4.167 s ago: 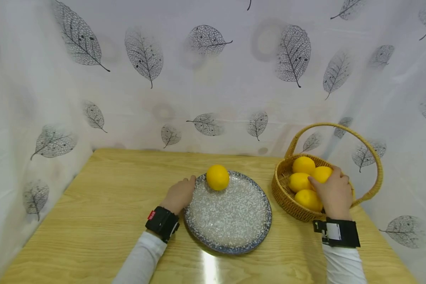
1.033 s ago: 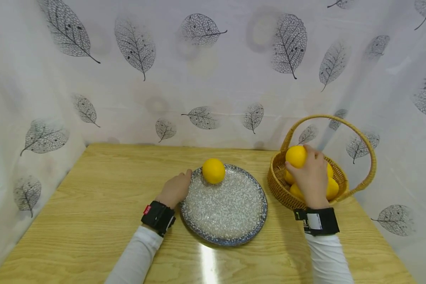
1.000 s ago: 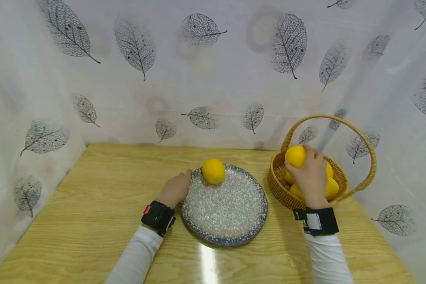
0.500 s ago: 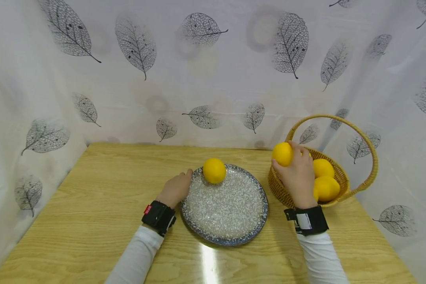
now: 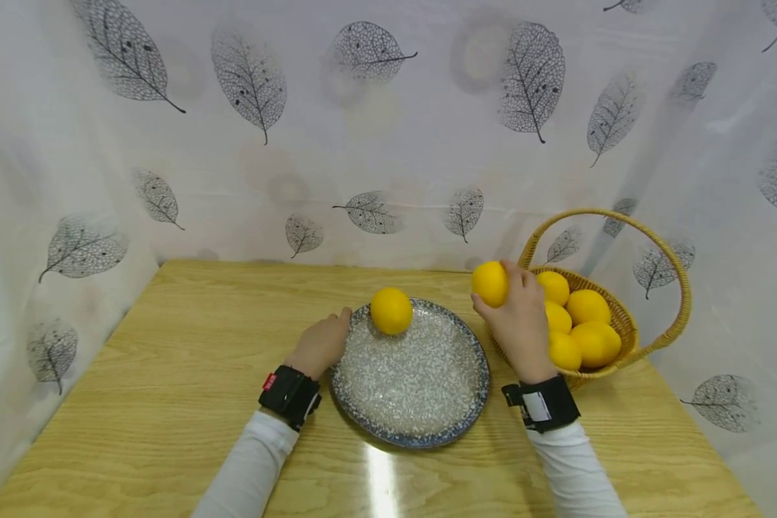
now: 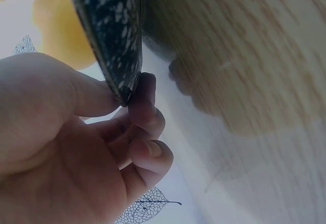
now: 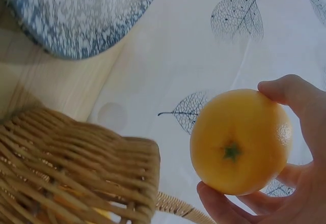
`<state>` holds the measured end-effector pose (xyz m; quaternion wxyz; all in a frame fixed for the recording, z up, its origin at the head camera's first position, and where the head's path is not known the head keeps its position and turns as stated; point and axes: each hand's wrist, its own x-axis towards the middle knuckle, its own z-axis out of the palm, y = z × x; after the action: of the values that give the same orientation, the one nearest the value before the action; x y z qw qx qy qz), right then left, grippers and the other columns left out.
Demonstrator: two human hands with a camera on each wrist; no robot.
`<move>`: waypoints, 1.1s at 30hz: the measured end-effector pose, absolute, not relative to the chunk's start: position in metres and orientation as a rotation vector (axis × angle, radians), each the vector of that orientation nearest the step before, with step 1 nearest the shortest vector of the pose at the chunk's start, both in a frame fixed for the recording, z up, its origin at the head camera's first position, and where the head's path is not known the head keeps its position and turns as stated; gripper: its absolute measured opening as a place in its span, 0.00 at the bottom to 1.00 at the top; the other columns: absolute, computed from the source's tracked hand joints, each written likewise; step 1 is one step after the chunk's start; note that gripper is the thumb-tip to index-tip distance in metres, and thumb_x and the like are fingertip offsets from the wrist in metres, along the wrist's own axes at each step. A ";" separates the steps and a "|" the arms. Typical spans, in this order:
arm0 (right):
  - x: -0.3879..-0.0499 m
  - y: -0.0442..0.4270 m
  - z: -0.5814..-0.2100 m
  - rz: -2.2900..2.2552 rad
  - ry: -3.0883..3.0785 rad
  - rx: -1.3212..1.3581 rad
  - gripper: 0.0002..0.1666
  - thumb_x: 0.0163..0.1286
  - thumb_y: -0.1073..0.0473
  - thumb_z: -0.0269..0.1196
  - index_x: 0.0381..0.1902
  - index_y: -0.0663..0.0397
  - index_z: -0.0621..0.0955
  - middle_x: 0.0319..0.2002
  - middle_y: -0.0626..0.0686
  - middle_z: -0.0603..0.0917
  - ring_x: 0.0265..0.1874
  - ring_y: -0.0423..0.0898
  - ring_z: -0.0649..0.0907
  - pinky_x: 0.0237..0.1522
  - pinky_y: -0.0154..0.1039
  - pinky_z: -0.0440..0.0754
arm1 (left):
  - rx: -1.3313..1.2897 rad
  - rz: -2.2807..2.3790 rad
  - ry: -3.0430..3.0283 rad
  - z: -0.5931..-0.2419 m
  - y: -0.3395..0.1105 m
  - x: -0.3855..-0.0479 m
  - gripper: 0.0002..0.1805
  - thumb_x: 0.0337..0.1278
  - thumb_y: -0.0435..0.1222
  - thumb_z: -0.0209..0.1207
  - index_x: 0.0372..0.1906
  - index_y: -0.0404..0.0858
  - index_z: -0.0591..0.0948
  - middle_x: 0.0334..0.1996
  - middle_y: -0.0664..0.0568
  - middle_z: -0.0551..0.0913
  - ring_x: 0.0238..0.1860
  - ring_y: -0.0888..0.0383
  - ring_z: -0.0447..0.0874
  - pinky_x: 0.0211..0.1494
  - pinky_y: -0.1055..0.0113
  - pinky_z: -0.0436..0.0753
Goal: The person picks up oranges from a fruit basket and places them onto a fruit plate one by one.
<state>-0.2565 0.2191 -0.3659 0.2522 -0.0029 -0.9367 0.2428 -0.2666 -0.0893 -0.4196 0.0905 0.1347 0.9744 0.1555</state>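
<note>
A round speckled grey plate (image 5: 414, 381) with a blue rim lies mid-table, one orange (image 5: 391, 311) at its back edge. My left hand (image 5: 320, 347) pinches the plate's left rim; the left wrist view shows the thumb (image 6: 97, 94) on one side and curled fingers on the other. Up off the table, my right hand (image 5: 523, 324) grips another orange (image 5: 491, 283) between plate and basket. Its green stem end faces the right wrist camera, with thumb and fingers on opposite sides of the fruit (image 7: 239, 142). Several more oranges (image 5: 588, 307) sit in the wicker basket (image 5: 629, 327).
The basket's tall arched handle (image 5: 685, 288) rises at the right of the wooden table (image 5: 188, 360). Behind the table hangs a white curtain (image 5: 388, 129) with a leaf print. Both wrists wear black straps.
From among the fruit in the basket, my right hand has lifted an orange and carried it left, past the basket's rim. My left hand stays at the plate's rim.
</note>
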 end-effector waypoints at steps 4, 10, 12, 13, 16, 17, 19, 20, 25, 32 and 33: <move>-0.256 0.213 -0.370 0.666 -2.563 0.021 0.45 0.63 0.48 0.72 0.73 0.56 0.68 0.63 0.71 0.72 0.57 0.69 0.74 0.55 0.66 0.78 | 0.402 0.455 2.899 -0.419 -0.089 -0.265 0.25 0.76 0.26 0.44 0.73 0.28 0.64 0.59 0.29 0.79 0.57 0.37 0.83 0.59 0.46 0.84; -0.258 0.200 -0.381 0.656 -2.620 0.081 0.46 0.62 0.49 0.74 0.74 0.56 0.68 0.62 0.70 0.74 0.57 0.69 0.76 0.57 0.64 0.78 | 0.392 0.455 2.888 -0.418 -0.089 -0.263 0.25 0.76 0.25 0.44 0.74 0.28 0.64 0.60 0.28 0.79 0.58 0.37 0.82 0.61 0.46 0.83; -0.258 0.195 -0.385 0.656 -2.649 0.097 0.47 0.61 0.49 0.74 0.74 0.56 0.68 0.62 0.70 0.74 0.56 0.68 0.76 0.56 0.64 0.78 | 0.390 0.454 2.887 -0.419 -0.089 -0.263 0.26 0.76 0.26 0.44 0.75 0.28 0.63 0.61 0.28 0.79 0.59 0.37 0.82 0.61 0.46 0.82; -0.258 0.193 -0.387 0.656 -2.663 0.105 0.47 0.61 0.50 0.74 0.74 0.56 0.68 0.62 0.70 0.74 0.56 0.68 0.76 0.55 0.63 0.78 | 0.389 0.457 2.885 -0.420 -0.088 -0.264 0.26 0.76 0.26 0.44 0.75 0.29 0.63 0.61 0.28 0.78 0.60 0.37 0.81 0.62 0.46 0.82; -0.258 0.187 -0.391 0.674 -2.693 0.144 0.47 0.61 0.52 0.75 0.74 0.57 0.68 0.63 0.70 0.74 0.58 0.67 0.75 0.57 0.62 0.78 | 0.397 0.458 2.892 -0.421 -0.089 -0.264 0.26 0.76 0.26 0.44 0.74 0.28 0.63 0.60 0.29 0.79 0.58 0.37 0.82 0.60 0.46 0.83; -0.258 0.185 -0.392 0.677 -2.701 0.160 0.46 0.61 0.52 0.75 0.73 0.57 0.68 0.63 0.69 0.74 0.58 0.67 0.75 0.58 0.62 0.78 | 0.398 0.457 2.893 -0.422 -0.089 -0.264 0.26 0.76 0.26 0.44 0.74 0.28 0.64 0.60 0.29 0.79 0.58 0.37 0.82 0.60 0.46 0.83; -0.258 0.182 -0.396 0.674 -2.714 0.196 0.46 0.62 0.52 0.75 0.73 0.57 0.68 0.64 0.69 0.74 0.59 0.66 0.76 0.59 0.62 0.78 | 0.403 0.455 2.894 -0.422 -0.088 -0.264 0.26 0.76 0.26 0.45 0.74 0.28 0.64 0.60 0.29 0.79 0.58 0.37 0.82 0.59 0.46 0.83; -0.258 0.180 -0.397 0.677 -2.719 0.213 0.45 0.62 0.52 0.75 0.73 0.57 0.68 0.64 0.69 0.74 0.60 0.66 0.76 0.59 0.61 0.78 | 0.406 0.451 2.897 -0.422 -0.088 -0.264 0.26 0.75 0.25 0.45 0.74 0.28 0.64 0.59 0.29 0.79 0.57 0.37 0.83 0.59 0.47 0.84; -0.257 0.175 -0.401 0.685 -2.745 0.278 0.44 0.63 0.54 0.74 0.73 0.56 0.68 0.65 0.67 0.75 0.61 0.66 0.77 0.61 0.62 0.78 | 0.405 0.440 2.891 -0.422 -0.088 -0.266 0.26 0.75 0.25 0.45 0.74 0.28 0.64 0.59 0.29 0.79 0.56 0.38 0.83 0.58 0.47 0.84; -0.259 0.166 -0.393 0.670 -2.830 0.322 0.46 0.63 0.53 0.74 0.75 0.58 0.67 0.66 0.70 0.74 0.62 0.68 0.77 0.61 0.63 0.79 | 0.399 0.442 2.895 -0.422 -0.089 -0.268 0.25 0.76 0.26 0.43 0.74 0.29 0.63 0.60 0.29 0.79 0.57 0.38 0.83 0.58 0.47 0.84; -0.260 0.165 -0.391 0.668 -2.849 0.327 0.47 0.64 0.52 0.74 0.75 0.58 0.67 0.66 0.70 0.74 0.61 0.68 0.77 0.59 0.63 0.80 | 0.400 0.442 2.899 -0.422 -0.090 -0.268 0.25 0.76 0.26 0.43 0.74 0.29 0.63 0.60 0.29 0.79 0.56 0.38 0.83 0.58 0.47 0.84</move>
<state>-0.2597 0.1647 -0.3912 0.0985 0.1107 -0.9628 0.2259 -0.2684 -0.0896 -0.4218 0.0907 0.1346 0.9755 0.1487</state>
